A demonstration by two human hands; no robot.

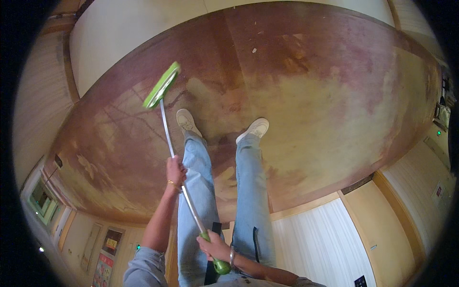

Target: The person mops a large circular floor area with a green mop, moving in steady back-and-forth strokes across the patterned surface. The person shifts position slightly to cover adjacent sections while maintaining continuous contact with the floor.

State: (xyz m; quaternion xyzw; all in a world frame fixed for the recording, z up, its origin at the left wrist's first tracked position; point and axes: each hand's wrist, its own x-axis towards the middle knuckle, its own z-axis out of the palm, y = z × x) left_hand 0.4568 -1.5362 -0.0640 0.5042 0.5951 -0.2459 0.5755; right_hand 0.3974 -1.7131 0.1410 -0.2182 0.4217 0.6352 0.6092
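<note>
A long-handled mop [167, 126] slants across the view, with a thin silver pole, a green grip at its near end and a narrow green head with a pale strip at its far end. The head is slightly blurred, so its exact kind is hard to make out. My left hand [176, 171] is wrapped round the middle of the pole, beside my left leg. Lower down, my right hand [214, 246] grips the green handle in front of my thighs. Whether the head touches the carpet, I cannot tell.
Under my shoes lies a carpet [325, 119] patterned in mauve, brown and yellow. A small white scrap [254, 50] is on it, ahead of me. A pale wall [143, 33] rises beyond the far edge. Behind me stand a wooden door [380, 225] and posters [103, 268].
</note>
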